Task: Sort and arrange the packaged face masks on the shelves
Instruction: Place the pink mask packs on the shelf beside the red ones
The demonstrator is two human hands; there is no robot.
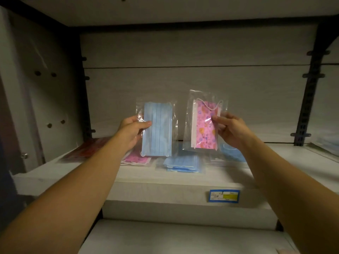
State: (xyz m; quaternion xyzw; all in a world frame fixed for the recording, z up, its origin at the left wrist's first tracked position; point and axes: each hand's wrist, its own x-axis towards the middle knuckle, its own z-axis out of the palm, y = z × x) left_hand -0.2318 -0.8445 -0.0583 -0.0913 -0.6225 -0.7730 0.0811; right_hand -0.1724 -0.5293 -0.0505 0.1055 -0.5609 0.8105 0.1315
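Note:
My left hand (131,131) holds a clear packet with a plain blue mask (157,129) upright above the shelf (183,177). My right hand (230,130) pinches the right edge of a clear packet with a pink patterned mask (203,125), also upright, beside the blue one. On the shelf below lie a pink mask packet (136,158), a stack of blue mask packets (183,164), another blue packet (232,153) at the right and a red packet (88,148) at the left.
A blue and yellow price label (224,195) is stuck on the shelf's front edge. Dark metal uprights (310,99) stand at the back right and back left. A lower shelf (174,237) lies beneath. More packets sit on the neighbouring shelf at far right (326,144).

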